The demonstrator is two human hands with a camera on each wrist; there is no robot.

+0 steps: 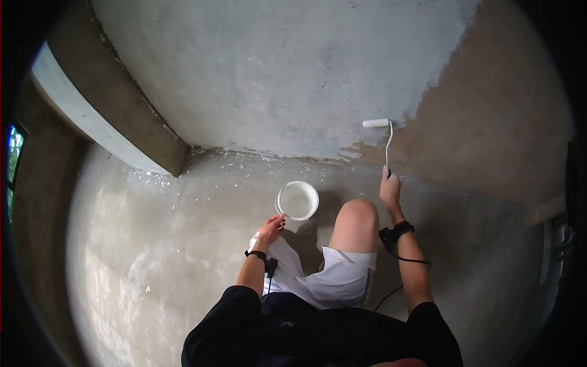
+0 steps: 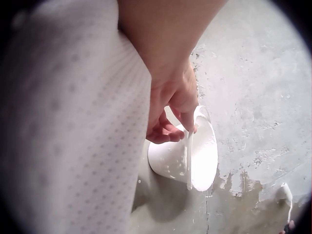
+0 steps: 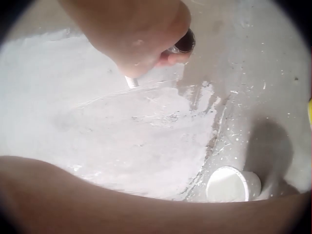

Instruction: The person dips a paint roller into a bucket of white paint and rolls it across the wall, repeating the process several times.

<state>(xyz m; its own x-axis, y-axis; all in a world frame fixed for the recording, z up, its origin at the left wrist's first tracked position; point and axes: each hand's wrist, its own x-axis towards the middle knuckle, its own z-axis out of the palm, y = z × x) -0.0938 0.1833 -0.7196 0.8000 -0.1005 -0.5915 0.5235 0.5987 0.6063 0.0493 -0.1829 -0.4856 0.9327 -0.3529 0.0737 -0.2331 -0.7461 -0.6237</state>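
– two hands are busy in the head view. what does each have?
– the right hand (image 1: pixel 389 189) grips a paint roller (image 1: pixel 375 123) by its lower end, and the roller's sleeve lies against the wall (image 1: pixel 275 73) at the edge of the pale painted patch. the left hand (image 1: pixel 269 231) is at the rim of a white bucket (image 1: pixel 297 200). the bucket stands on the floor (image 1: pixel 153 244) near the wall's foot, beside a bare knee (image 1: pixel 358 214).
– and the left wrist view?
– the left hand (image 2: pixel 170 105) pinches the rim of the bucket (image 2: pixel 183 158), with one of its fingers (image 2: pixel 187 119) hooked over the edge and the others curled outside it. white shorts (image 2: pixel 73 122) fill the left side.
– the right wrist view?
– the right hand (image 3: pixel 141 44) has its fingers (image 3: pixel 170 58) curled round the dark handle (image 3: pixel 185 43). the bucket (image 3: pixel 229 184) sits low on the floor, well apart from that hand.
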